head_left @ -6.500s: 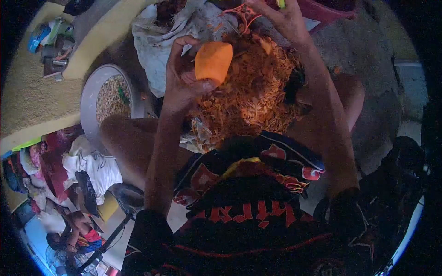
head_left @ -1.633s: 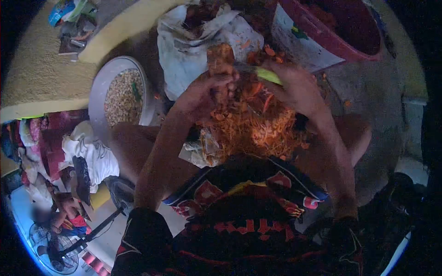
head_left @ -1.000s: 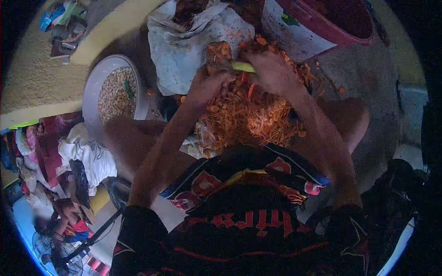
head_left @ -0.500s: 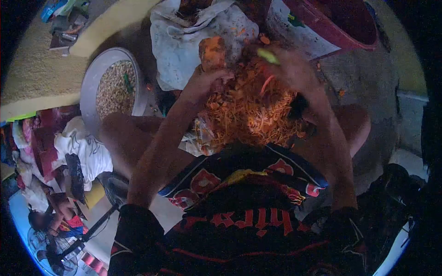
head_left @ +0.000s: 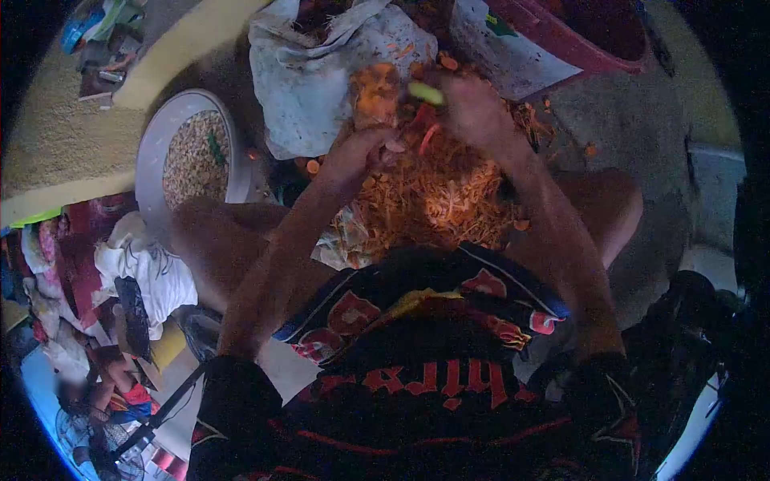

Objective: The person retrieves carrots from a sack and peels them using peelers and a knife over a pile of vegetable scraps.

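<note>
My left hand (head_left: 370, 152) is closed around the lower end of a chunky orange piece (head_left: 375, 90), which looks like a root vegetable with brownish patches. Motion blurs my right hand (head_left: 480, 114), raised just to the right with its fingers curled. A yellow-green tool handle (head_left: 426, 94) sticks out of it toward the orange piece; the working end cannot be made out. Under both hands, between my legs, lies a heap of orange shreds and slices (head_left: 453, 200). A curved red strip (head_left: 430, 139) shows between the hands.
A stained white sack (head_left: 297, 100) stands beyond my left hand, and a large dark red tub (head_left: 553, 52) at the upper right. On the left, a pale basin (head_left: 148, 164) holds small beige pieces. A person (head_left: 112, 377) and a fan are at the lower left.
My right hand has moved left, bringing the yellow-green handle close to the orange piece. My left hand keeps its hold. The whole view has shifted slightly.
</note>
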Demonstrator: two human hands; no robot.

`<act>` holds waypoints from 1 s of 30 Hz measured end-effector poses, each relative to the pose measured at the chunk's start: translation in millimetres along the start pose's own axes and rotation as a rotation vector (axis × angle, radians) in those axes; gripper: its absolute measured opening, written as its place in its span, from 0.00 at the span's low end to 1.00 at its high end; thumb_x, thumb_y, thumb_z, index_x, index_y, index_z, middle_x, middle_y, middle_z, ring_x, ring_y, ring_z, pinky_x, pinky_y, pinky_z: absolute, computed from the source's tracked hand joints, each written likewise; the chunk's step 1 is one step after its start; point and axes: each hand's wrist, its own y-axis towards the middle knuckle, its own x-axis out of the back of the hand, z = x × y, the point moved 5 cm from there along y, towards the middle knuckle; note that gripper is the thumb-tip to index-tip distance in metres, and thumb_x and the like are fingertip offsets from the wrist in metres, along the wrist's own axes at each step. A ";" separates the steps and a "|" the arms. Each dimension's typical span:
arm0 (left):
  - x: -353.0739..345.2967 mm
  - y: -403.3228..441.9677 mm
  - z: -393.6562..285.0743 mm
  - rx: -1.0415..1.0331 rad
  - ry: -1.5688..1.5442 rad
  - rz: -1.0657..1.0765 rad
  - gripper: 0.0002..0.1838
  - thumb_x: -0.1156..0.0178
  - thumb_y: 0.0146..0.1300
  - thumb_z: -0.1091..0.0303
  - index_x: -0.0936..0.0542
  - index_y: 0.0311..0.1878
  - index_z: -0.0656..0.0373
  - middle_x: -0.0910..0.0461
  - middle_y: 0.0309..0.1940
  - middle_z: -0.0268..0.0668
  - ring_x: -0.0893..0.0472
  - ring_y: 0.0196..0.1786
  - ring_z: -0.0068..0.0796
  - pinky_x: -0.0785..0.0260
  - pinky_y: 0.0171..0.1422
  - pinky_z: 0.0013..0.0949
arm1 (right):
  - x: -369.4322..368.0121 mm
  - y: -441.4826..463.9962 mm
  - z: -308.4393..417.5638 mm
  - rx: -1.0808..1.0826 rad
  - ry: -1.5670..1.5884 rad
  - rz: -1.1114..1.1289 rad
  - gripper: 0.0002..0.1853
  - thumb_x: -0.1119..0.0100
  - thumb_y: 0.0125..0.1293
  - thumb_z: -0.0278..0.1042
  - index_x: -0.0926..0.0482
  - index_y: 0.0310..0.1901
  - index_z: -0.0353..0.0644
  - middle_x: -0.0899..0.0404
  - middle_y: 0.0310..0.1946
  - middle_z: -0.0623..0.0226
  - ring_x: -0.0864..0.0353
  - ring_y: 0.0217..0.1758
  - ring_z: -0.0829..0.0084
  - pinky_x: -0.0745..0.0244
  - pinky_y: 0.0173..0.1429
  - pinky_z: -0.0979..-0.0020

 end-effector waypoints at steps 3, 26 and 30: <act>-11.6 -22.5 -1.1 -0.053 0.129 -0.140 0.12 0.34 0.58 0.67 0.23 0.43 0.57 0.20 0.32 0.31 0.19 0.34 0.23 0.25 0.42 0.33 | 10.8 3.0 -34.4 -0.144 -0.017 0.062 0.21 0.35 0.62 0.35 0.23 0.54 0.36 0.19 0.37 0.47 0.18 0.39 0.45 0.23 0.43 0.48; 4.9 -12.9 -24.0 -0.134 0.380 -0.123 0.07 0.34 0.59 0.66 0.19 0.34 0.58 0.21 0.23 0.29 0.24 0.26 0.18 0.33 0.28 0.25 | -2.2 -16.7 30.7 -0.011 0.004 0.244 0.27 0.34 0.63 0.39 0.26 0.62 0.42 0.19 0.42 0.51 0.20 0.49 0.49 0.25 0.54 0.51; 17.3 0.7 -8.7 -0.081 0.479 0.015 0.08 0.32 0.59 0.65 0.19 0.37 0.58 0.20 0.25 0.29 0.24 0.26 0.17 0.34 0.26 0.25 | -9.6 -3.5 -3.3 -0.070 -0.094 0.141 0.21 0.36 0.65 0.40 0.24 0.57 0.40 0.19 0.41 0.49 0.18 0.45 0.50 0.24 0.49 0.50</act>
